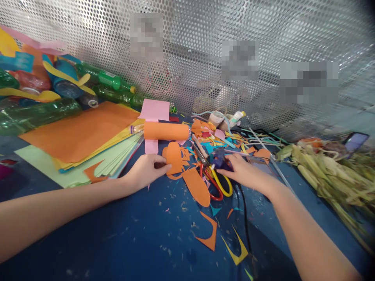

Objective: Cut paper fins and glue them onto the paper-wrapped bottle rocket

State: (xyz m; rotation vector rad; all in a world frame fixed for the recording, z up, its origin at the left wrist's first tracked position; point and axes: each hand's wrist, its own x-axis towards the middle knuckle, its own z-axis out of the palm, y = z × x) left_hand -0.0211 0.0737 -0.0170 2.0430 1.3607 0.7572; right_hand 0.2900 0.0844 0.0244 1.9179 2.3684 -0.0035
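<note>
While a curved orange scrap [213, 236] and a yellow scrap [240, 253] lie nearest on the blue bench [117, 234], a black cord [245, 218] runs beside them toward the right hand [244, 171]. A long orange piece [197, 189] rests just beyond, next to red and yellow scissor handles [227, 188]. The left hand [146, 171] is narrowed, pinching the edge of a rounded orange cutout [173, 156] between thumb and fingers, low over the bench's middle. The right hand has its thumb and fingers about a dark blue tool [219, 159]; I cannot tell whether it grips it firmly.

Behind the cutout, a bottle wrapped in orange paper [166, 131] lies on its side across a pink strip [151, 146]. To its left is a fanned paper stack [84, 132]; to its right, a heap of colourful scraps [215, 146]. Dried husks [331, 168] lie far right. Green bottles [38, 113] are piled back left, before a perforated metal screen [190, 31].
</note>
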